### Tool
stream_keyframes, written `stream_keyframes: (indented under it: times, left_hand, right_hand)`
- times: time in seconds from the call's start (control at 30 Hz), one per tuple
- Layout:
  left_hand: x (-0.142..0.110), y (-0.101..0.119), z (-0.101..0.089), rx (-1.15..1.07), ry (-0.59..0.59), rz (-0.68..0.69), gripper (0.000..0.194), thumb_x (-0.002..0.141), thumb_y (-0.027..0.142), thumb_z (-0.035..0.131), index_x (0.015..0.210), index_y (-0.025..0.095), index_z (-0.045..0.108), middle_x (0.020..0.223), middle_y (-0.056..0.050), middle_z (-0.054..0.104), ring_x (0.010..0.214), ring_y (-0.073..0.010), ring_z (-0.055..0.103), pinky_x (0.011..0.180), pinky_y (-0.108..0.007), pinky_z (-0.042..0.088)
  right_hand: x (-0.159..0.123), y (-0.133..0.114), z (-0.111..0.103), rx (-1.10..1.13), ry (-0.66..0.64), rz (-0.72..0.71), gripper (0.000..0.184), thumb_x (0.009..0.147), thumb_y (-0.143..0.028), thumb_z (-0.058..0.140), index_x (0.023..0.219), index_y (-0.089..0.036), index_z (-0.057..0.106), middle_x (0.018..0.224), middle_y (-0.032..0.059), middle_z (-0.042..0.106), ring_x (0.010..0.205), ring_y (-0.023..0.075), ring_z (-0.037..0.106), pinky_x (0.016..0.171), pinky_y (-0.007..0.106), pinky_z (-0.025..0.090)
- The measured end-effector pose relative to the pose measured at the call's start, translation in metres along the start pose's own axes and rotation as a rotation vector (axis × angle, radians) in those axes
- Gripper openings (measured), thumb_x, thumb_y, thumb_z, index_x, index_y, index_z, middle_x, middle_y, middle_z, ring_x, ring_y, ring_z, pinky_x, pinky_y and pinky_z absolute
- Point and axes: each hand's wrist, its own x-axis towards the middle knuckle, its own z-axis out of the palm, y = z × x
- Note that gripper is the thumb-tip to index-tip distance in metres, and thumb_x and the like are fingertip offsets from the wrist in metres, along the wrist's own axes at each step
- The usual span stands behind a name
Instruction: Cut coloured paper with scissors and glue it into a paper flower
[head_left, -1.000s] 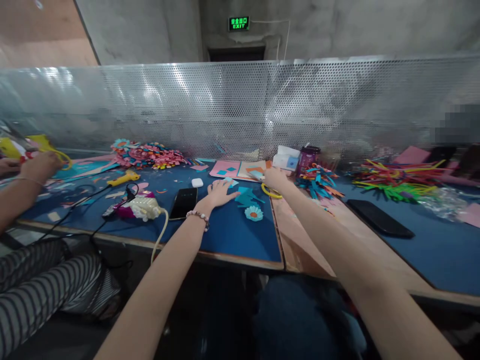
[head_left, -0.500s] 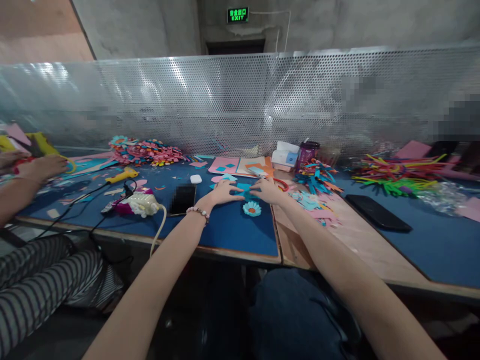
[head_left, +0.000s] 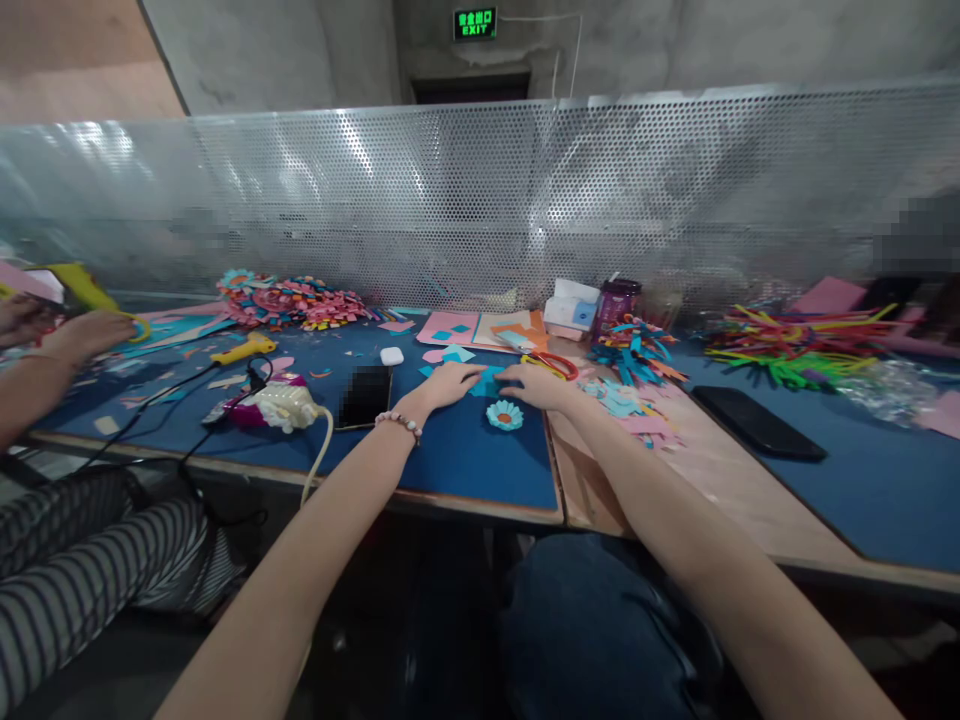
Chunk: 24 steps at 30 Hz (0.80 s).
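A small blue paper piece (head_left: 486, 382) lies on the blue table mat between my two hands. My left hand (head_left: 448, 386), with a beaded bracelet at the wrist, rests at its left side, fingers stretched toward it. My right hand (head_left: 537, 386) is low at its right side, fingertips at the paper's edge. Neither hand visibly grips anything. Just in front of the paper sits a light blue paper flower (head_left: 504, 416) with an orange-brown centre. Beyond my right hand lie scissors (head_left: 553, 364) with red and yellow handles.
Pink and orange sheets (head_left: 448, 328) lie at the back. A phone (head_left: 366, 396), a power strip (head_left: 281, 404) and a yellow glue gun (head_left: 244, 348) are on the left, beside a co-worker's hands (head_left: 94, 335). A purple cup (head_left: 617, 308) and a dark phone (head_left: 757, 424) stand or lie right.
Both my hands have come down closer to the mat, and their fingers are less spread. More of the scissors' handles shows beyond my right hand. The flower stays put.
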Motion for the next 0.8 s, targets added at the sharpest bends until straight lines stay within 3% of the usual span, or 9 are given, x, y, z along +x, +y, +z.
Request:
stream_keyframes:
  times: [0.2,0.3,0.43,0.63,0.8]
  left_hand:
    - [-0.002,-0.002,0.002,0.180,0.026,-0.040,0.041,0.091,0.038,0.035,0.120,0.026,0.061,0.122,-0.001,0.063,0.113,-0.0203,0.052,0.099,-0.032,0.037]
    - [0.000,-0.003,0.002,0.207,0.009,-0.034,0.040,0.091,0.037,0.036,0.121,0.026,0.061,0.121,-0.003,0.063,0.114,-0.0215,0.051,0.100,-0.034,0.036]
    - [0.001,-0.002,0.001,0.188,0.020,-0.015,0.041,0.091,0.037,0.035,0.122,0.026,0.059,0.124,-0.003,0.061,0.115,-0.0219,0.051,0.101,-0.035,0.035]
    - [-0.001,0.010,-0.002,0.087,-0.003,0.149,0.042,0.091,0.048,0.037,0.119,0.031,0.062,0.134,0.002,0.054,0.125,-0.0191,0.044,0.108,-0.034,0.027]
    - [-0.001,0.018,-0.001,0.067,-0.077,0.162,0.040,0.086,0.053,0.045,0.114,0.032,0.065,0.133,0.004,0.054,0.128,-0.0194,0.041,0.110,-0.035,0.023]
  right_hand:
    - [-0.005,0.002,-0.006,-0.120,-0.038,-0.030,0.032,0.085,-0.021,0.047,0.108,-0.022,0.070,0.115,0.0017,0.067,0.106,0.0192,0.061,0.096,0.028,0.043]
    - [-0.009,0.003,-0.009,-0.093,-0.023,-0.016,0.040,0.082,-0.015,0.045,0.116,-0.020,0.066,0.123,0.0017,0.062,0.115,0.0191,0.056,0.101,0.029,0.039]
    - [-0.018,0.003,-0.016,0.006,-0.122,0.013,0.050,0.075,-0.005,0.042,0.114,-0.024,0.067,0.122,-0.0037,0.063,0.116,0.0147,0.055,0.103,0.024,0.036]
    - [-0.032,0.007,-0.036,-0.021,-0.014,0.207,0.037,0.081,-0.020,0.047,0.109,-0.020,0.070,0.106,0.0025,0.070,0.093,0.0182,0.063,0.084,0.024,0.046]
    - [-0.033,0.002,-0.041,-0.037,-0.155,0.283,0.033,0.077,-0.044,0.061,0.096,-0.019,0.072,0.092,0.0041,0.071,0.084,0.0191,0.063,0.071,0.024,0.044]
